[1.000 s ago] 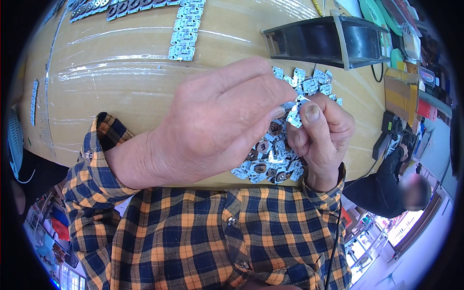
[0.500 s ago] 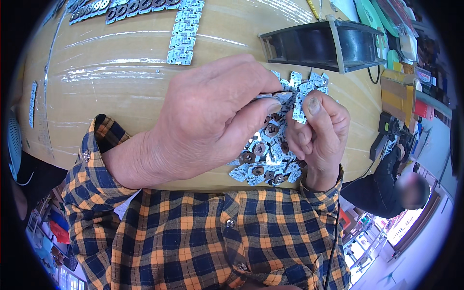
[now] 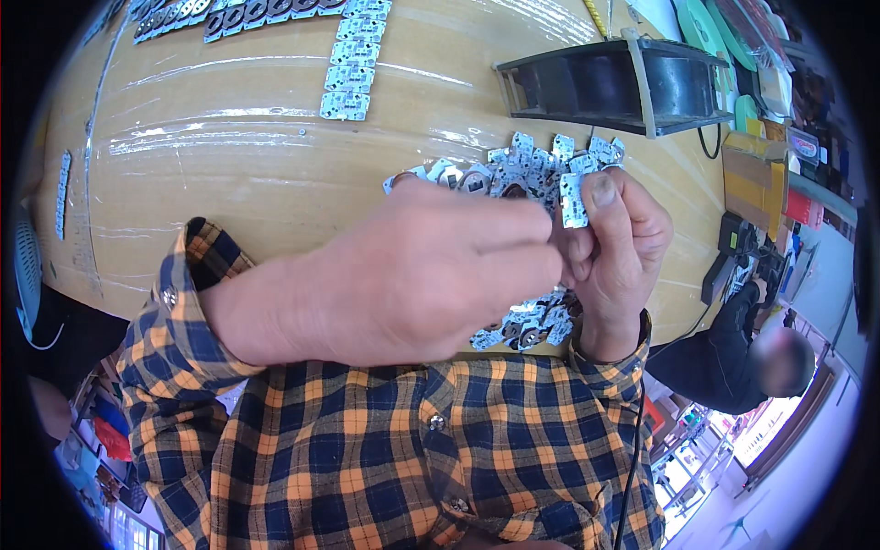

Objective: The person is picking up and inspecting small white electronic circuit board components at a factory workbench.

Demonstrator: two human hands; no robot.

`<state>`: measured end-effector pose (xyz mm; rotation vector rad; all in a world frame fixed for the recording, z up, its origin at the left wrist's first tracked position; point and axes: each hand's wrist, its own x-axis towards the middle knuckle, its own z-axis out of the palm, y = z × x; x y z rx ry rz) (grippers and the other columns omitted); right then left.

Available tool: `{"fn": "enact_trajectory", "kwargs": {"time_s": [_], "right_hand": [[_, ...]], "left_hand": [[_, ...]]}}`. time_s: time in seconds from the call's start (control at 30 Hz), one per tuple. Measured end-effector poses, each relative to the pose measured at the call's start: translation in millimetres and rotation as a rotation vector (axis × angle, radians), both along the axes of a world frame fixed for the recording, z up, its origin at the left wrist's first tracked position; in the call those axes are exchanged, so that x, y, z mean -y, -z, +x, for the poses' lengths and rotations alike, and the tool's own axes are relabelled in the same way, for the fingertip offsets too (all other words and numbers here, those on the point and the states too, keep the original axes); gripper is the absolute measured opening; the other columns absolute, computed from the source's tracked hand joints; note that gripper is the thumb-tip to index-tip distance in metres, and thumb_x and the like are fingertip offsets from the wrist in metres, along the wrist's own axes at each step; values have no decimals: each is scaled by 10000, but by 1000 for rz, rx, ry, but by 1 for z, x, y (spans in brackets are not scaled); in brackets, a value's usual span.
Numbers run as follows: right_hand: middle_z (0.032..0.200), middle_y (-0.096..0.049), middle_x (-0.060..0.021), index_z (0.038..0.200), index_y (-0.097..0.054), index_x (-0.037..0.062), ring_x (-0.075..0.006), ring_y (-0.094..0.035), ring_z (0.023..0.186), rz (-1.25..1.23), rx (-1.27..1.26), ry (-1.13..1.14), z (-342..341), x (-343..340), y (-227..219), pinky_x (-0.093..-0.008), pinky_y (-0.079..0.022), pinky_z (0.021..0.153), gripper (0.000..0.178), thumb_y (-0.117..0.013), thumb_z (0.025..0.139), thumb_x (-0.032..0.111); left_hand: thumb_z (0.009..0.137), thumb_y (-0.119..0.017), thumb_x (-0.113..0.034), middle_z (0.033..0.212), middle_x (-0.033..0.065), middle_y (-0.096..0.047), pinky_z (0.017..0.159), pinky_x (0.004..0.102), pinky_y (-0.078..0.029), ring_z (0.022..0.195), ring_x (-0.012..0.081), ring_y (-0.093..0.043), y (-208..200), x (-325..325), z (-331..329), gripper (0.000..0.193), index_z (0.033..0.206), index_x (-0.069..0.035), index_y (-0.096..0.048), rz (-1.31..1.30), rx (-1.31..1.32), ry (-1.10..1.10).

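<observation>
My right hand [image 3: 623, 243] pinches a small pale-blue circuit board [image 3: 573, 202] between thumb and fingers, holding it upright over the pile. The remaining fingers of that hand are curled in below the board. My left hand [image 3: 412, 266], smeared by motion, reaches across from the left with its fingertips close to the curled fingers of my right hand. Whether it holds anything is hidden. Beneath and around both hands lies a loose pile of similar circuit boards [image 3: 527, 330], some with dark round parts on them. My left hand covers much of the pile.
A black open-sided bin [image 3: 577, 82] stands beyond the pile. Joined boards [image 3: 348, 78] form a column at the far side, beside rows with dark round parts [image 3: 266, 14]. One narrow strip [image 3: 63, 197] lies far left. A cardboard box [image 3: 756, 183] and another person [image 3: 724, 357] are at right.
My left hand has shifted nearer to me, and the piece it pinched no longer shows. More of the pile's far side is visible. My right hand keeps its board, nearly in place.
</observation>
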<state>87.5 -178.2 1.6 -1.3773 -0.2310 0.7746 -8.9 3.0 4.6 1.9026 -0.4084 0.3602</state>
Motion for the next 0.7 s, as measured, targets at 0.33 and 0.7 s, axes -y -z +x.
{"fn": "enact_trajectory", "kwargs": {"time_s": [0.33,0.7], "right_hand": [[589,-569,-77,802,-658,-39,-163,-563,520,-109,641,-453,10,7,-8,-287,-397,467,110,-642,877,40],[587,-589,-68,749,-647,-41,-132,-566,489,-104,552,-273,12,14,-8,-257,-386,448,150,-643,876,38]], "left_hand": [[879,-614,-1,804,63,-627,581,223,-436,684,97,-586,1,-10,6,127,993,28,-661,-191,-368,-153],[890,-635,-76,791,58,-649,579,234,-439,682,86,-586,-6,-11,6,120,945,23,-675,-276,-585,71]]}}
